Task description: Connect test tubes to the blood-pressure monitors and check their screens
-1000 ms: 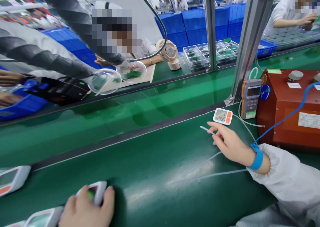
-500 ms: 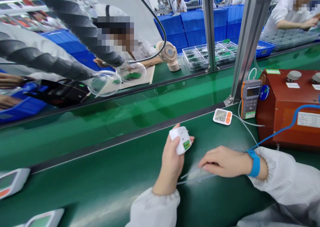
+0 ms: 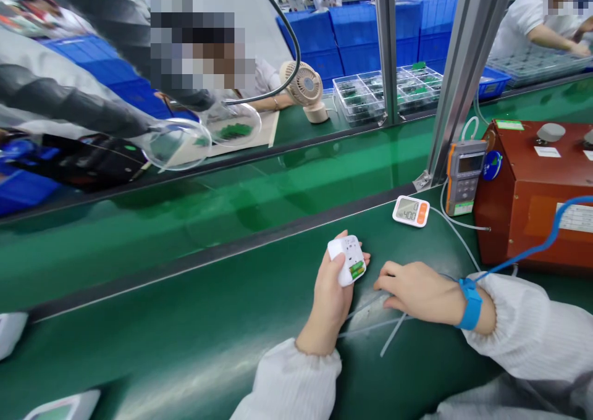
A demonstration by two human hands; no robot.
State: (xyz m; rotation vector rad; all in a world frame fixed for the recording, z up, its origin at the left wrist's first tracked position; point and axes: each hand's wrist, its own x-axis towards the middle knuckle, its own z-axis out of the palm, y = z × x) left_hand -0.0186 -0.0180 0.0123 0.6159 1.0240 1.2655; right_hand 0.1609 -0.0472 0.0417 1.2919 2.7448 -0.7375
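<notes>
My left hand [image 3: 331, 290] holds a small white electronic device [image 3: 343, 253], its back turned up and its battery bay uncovered. Green batteries [image 3: 357, 269] show in that bay, and my thumb presses on the casing. To the right, my right hand [image 3: 414, 289] is bent over thin clear tubing [image 3: 393, 333], fingers curled around it; the exact grip is partly hidden. One tube end slants down below this hand, and other stretches run left toward my left wrist. A blue wrist strap [image 3: 471, 304] with a blue cord circles my right wrist.
A white display unit [image 3: 411, 211] reading 40.0 lies beyond my hands. Behind it are a grey-orange handheld meter [image 3: 463, 176] and a red-brown box [image 3: 546, 191]. A metal post [image 3: 463, 86] rises there. More white devices [image 3: 65, 406] lie at left; co-workers sit across the green line.
My left hand has moved slightly right with the device. My right hand has lifted a little, and a tube end now hangs below it. The view has shifted somewhat.
</notes>
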